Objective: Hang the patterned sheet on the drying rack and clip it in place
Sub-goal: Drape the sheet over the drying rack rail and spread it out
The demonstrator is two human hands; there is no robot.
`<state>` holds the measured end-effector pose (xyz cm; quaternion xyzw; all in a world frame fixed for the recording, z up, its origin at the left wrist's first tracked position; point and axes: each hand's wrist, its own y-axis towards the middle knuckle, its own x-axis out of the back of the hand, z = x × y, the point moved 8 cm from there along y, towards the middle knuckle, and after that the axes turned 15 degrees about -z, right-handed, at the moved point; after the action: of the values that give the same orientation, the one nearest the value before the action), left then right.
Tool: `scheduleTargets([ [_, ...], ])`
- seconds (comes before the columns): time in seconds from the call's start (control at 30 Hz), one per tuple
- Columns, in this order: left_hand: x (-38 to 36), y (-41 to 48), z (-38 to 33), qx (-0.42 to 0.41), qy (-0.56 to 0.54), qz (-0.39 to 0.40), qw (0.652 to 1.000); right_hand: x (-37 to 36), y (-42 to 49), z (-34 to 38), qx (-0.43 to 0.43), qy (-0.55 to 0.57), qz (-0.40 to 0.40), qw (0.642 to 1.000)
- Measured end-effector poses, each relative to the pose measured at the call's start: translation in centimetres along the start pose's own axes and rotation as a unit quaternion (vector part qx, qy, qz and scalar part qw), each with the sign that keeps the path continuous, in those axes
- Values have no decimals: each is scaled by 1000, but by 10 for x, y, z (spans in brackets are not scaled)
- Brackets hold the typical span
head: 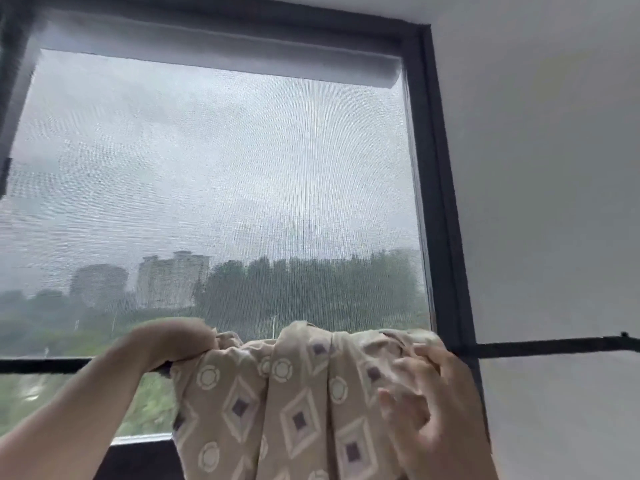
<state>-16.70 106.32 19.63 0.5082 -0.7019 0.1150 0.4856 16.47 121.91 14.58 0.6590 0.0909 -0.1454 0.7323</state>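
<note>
Head view: patterned sheet (298, 393) bunched over dark rail (540, 348); left hand (180, 341) clenching sheet edge, right hand (429, 403) fingers spread.

A single head-worn wide-angle view, tilted upward and forward at a screened window (214, 188); the black rack bar (540, 348) crosses low and near; raised hands enter from the near bottom edge; a white wall (554, 168) fills the right.

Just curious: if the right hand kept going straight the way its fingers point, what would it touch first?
The right hand reaches up and leftward, so it would likely press further into the bunched patterned sheet it already touches, though depth is unclear.
</note>
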Motion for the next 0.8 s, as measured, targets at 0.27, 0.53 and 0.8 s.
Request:
scheduleTargets([
  [0.27,3,-17,-8,28,-26,-40,998,5,-52,-16,-210,-44,-75,974],
  [0.53,20,-21,-10,8,26,-105,994,-29,-35,-14,-217,-82,94,968],
  [0.8,36,-26,-10,-45,197,-82,976,-39,62,-21,-275,73,137,949],
])
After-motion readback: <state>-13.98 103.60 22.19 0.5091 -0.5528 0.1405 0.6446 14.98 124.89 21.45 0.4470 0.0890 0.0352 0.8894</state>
